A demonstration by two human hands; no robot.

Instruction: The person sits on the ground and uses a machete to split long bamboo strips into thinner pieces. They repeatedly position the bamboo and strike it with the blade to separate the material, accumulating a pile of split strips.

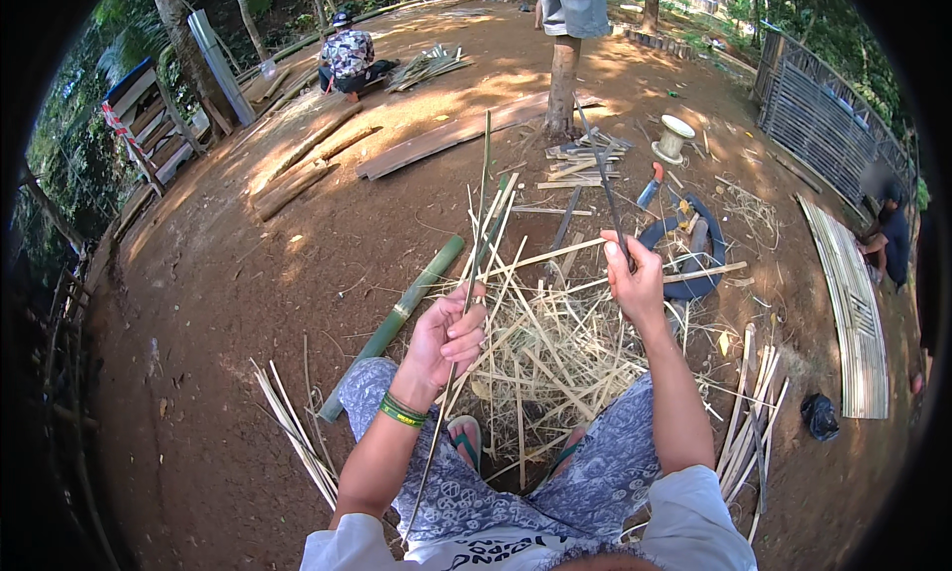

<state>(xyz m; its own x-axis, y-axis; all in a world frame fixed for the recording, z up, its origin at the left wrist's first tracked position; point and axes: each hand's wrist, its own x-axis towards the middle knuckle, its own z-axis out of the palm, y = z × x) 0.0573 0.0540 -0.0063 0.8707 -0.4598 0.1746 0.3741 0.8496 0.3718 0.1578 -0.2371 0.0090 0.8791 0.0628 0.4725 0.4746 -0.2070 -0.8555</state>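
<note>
My left hand (443,338) is closed round a long thin bamboo strip (482,209), which stands nearly upright and runs down past my wrist toward my lap. In my closed right hand (637,282) is what looks like a long narrow knife (602,167), its dark blade slanting up and away to the left; the fingers hide its handle. Blade and strip are apart. Below and between my hands, a loose heap of pale bamboo strips and shavings (555,348) covers the ground around my feet. A green bamboo pole (421,285) lies just left of my left hand.
An orange-handled saw (652,184), a black ring-shaped thing (709,274) and a white spool (674,138) lie ahead right. Split strips (759,412) lie beside my right knee. A plank (456,135) and tree trunk (563,85) stand ahead. One person (347,56) sits far left; another (890,239) is right, by a slatted panel (848,313).
</note>
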